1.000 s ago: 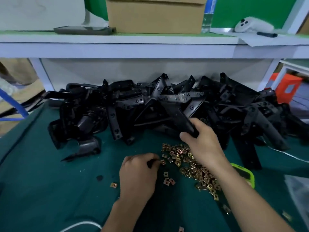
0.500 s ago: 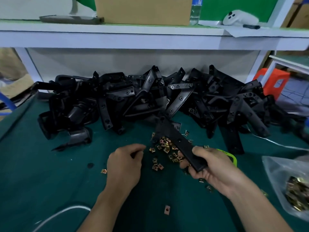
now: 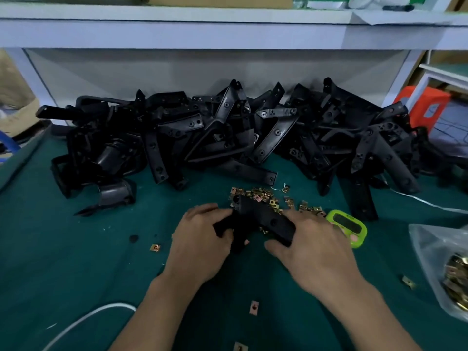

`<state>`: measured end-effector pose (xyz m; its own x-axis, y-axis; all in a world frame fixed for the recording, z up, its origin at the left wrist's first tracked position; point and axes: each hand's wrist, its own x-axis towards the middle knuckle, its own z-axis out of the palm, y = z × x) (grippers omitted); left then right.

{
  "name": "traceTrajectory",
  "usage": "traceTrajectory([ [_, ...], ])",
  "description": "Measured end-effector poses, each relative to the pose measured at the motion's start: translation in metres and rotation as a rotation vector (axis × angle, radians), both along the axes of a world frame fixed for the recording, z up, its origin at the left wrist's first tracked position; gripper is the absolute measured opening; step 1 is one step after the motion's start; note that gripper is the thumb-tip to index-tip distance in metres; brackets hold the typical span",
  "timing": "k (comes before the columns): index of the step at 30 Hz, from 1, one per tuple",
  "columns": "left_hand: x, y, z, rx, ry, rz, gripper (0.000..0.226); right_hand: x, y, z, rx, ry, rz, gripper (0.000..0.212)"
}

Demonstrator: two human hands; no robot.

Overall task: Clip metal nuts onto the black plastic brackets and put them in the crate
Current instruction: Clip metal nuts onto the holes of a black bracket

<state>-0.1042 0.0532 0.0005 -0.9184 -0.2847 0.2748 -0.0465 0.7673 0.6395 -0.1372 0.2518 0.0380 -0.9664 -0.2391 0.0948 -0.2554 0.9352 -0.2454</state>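
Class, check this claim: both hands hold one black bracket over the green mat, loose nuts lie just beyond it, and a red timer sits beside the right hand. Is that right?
One slip: the timer is lime green, not red, as the head view shows. The rest stands: the left hand and right hand hold one black bracket over the green mat, loose nuts just beyond it.

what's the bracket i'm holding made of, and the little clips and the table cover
Bracket: likely moulded plastic, matte black, dull sheen, moulded holes.
Clips: thin stamped metal, brassy-yellow glint.
Table cover: dark green mat, no shine; felt or rubber, cannot tell.
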Motion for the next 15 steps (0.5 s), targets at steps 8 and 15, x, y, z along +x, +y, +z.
traceTrajectory([
  [8,0.002,0.003,0.002,-0.023,-0.016,-0.030,0.039,-0.003,-0.009,-0.002,-0.034,0.146,-0.079,0.033],
  [15,0.005,0.004,0.003,0.039,-0.031,0.010,0.014,-0.009,0.000,-0.005,-0.146,0.124,-0.094,0.032],
])
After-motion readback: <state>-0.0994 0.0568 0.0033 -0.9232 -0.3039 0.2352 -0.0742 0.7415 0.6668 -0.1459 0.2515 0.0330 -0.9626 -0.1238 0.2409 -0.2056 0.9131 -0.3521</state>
